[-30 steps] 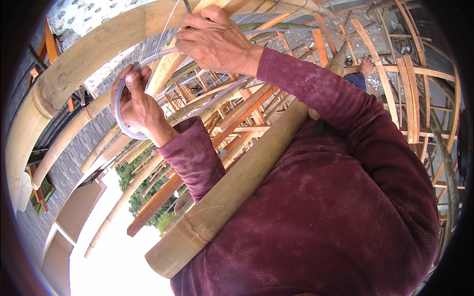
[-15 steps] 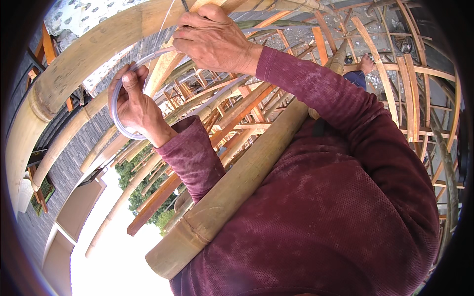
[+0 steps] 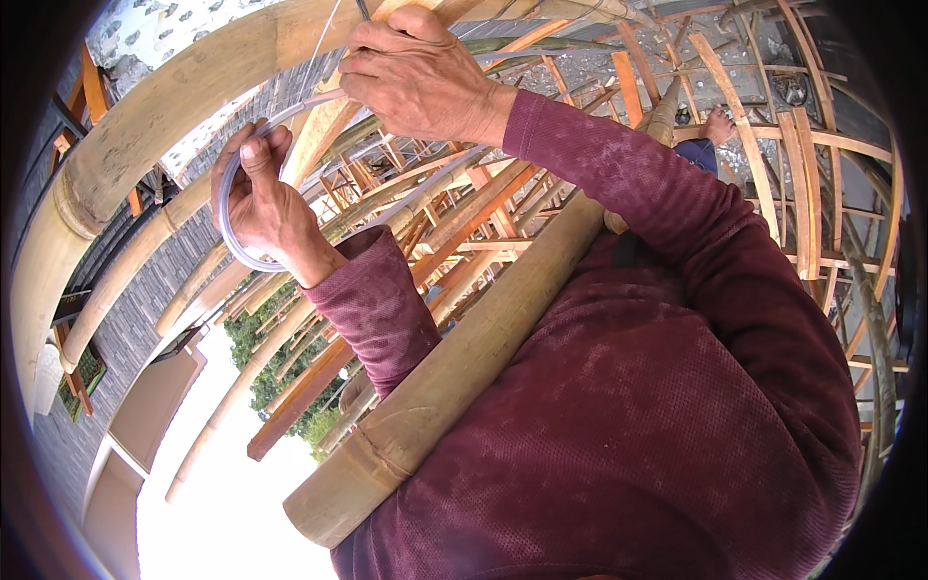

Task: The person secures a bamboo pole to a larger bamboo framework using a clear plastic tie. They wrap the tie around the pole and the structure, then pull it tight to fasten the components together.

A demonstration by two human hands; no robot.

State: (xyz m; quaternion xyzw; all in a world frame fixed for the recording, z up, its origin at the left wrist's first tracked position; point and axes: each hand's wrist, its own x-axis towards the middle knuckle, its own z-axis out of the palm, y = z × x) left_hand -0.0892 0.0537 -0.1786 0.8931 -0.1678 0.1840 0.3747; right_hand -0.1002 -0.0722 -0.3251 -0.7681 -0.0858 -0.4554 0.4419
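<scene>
A clear plastic tube (image 3: 226, 220) bends in a loop around my left hand (image 3: 271, 215), whose thumb and fingers are closed on it. From there the tube runs up to my right hand (image 3: 425, 85). That hand is closed at the slanted wooden post (image 3: 325, 130), with the tube passing under its fingertips; the fingers' inner side is hidden. A thin pale string (image 3: 326, 34) stretches upward beside the post. Just beyond both hands, a thick bamboo pole (image 3: 174, 101) arches across the upper left.
Another thick bamboo pole (image 3: 464, 358) lies diagonally against my chest, under my left arm. Below is a dense frame of wooden boards (image 3: 483, 208) and bamboo. A bare foot (image 3: 718, 126) rests among the timbers at upper right. A grey tiled roof (image 3: 135, 309) is at left.
</scene>
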